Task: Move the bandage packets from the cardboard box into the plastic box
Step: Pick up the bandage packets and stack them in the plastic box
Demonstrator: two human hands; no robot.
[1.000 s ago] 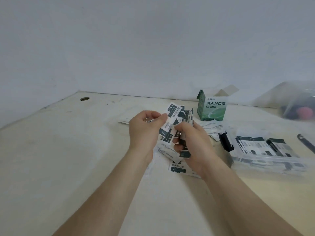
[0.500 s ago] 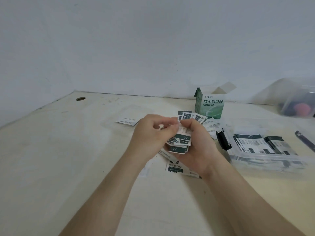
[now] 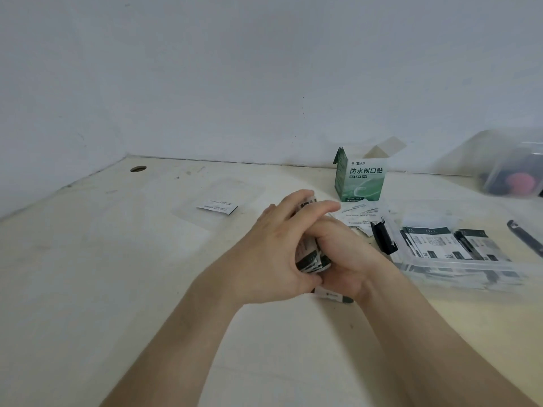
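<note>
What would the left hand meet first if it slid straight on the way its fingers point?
Probably the loose packets lying before the cardboard box; the left hand points up-right towards them, though depth is unclear.

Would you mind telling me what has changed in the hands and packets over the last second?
The fanned packets have been gathered into a tight stack, now pressed between the left hand and right hand, held lower. The cardboard box, plastic box and lone packet stayed put.

Single head-worn wide-angle view, facing forward and down, close over table (image 3: 88, 289), wall behind
</note>
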